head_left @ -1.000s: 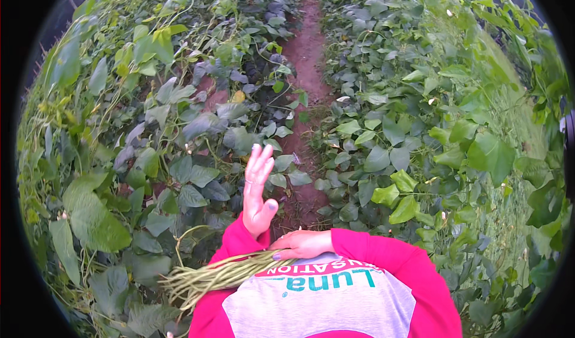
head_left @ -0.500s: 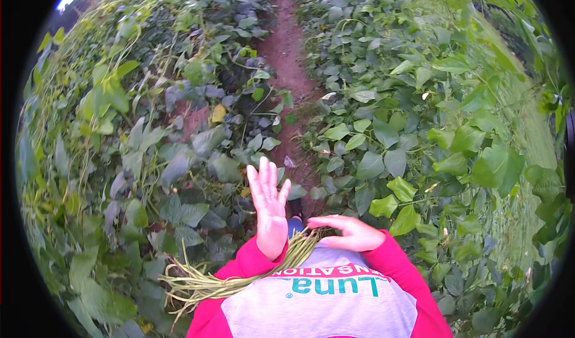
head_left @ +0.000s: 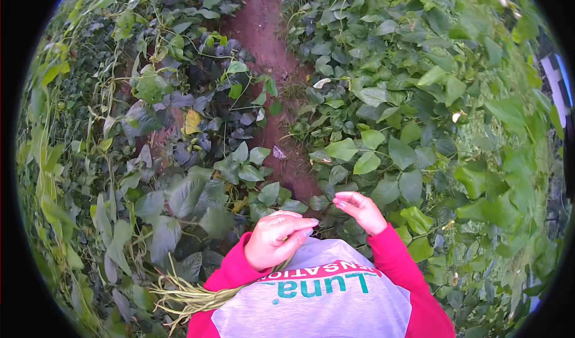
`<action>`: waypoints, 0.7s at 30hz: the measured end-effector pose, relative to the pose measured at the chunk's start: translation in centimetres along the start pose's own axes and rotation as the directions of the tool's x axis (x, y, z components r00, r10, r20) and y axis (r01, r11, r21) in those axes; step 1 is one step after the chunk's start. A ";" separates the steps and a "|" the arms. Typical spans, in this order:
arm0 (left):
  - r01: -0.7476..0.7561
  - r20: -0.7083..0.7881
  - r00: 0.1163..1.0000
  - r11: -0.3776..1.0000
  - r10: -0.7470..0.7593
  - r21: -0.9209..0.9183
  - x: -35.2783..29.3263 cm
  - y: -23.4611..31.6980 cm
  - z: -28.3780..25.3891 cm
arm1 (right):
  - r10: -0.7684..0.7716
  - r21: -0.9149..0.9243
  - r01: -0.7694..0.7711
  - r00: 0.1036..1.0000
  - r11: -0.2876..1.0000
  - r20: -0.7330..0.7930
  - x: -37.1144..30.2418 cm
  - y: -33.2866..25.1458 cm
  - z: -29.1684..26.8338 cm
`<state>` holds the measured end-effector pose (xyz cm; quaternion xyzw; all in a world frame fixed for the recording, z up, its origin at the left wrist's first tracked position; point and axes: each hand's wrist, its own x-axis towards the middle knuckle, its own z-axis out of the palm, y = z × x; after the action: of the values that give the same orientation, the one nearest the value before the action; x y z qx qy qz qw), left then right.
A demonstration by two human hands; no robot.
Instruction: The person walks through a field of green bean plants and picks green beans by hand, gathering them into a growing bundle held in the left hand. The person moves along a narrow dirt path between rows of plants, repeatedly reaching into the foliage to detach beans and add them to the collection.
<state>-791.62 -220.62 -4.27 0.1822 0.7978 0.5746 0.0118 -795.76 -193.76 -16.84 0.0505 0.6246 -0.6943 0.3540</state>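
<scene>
A bundle of long green beans (head_left: 194,296) lies across my left forearm against my chest, its loose ends spreading out to the left. My left hand (head_left: 277,237) is curled over the bundle's inner end, thumb and fingers drawn together; the hand covers most of that end. To its right, my right hand (head_left: 361,211) is raised beside the bean leaves, apart from the bundle. Its fingers are loosely bent, and I see nothing in them.
Leafy bean plants (head_left: 173,200) crowd the left side, and more bean plants (head_left: 383,152) grow on the right. A narrow bare-soil path (head_left: 263,26) runs ahead between them. A yellow leaf (head_left: 191,122) shows among the left plants.
My left hand has turned from flat and upright to curled over the beans. My right hand has left the bundle's end and moved right and upward. The view has shifted slightly.
</scene>
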 end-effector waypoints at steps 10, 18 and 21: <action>0.327 0.178 0.916 0.927 -0.359 0.186 2.9 -8.2 -6.4 | 0.174 -0.062 -0.176 0.984 0.982 -0.039 16.8 -1.6 2.6; 0.712 0.496 0.523 0.675 -0.693 0.192 -1.6 -11.9 -9.3 | 0.327 -0.098 -0.317 0.940 0.943 0.100 21.6 -2.0 5.3; 0.680 0.402 0.689 0.729 -0.603 -0.071 -3.8 -13.3 -9.1 | 0.372 -0.145 -0.352 0.917 0.924 0.141 23.6 -2.0 6.4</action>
<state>-793.89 -233.74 -14.11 -0.0128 0.7282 0.5735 0.3751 -812.04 -209.75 -25.93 0.0865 0.6123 -0.5806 0.5297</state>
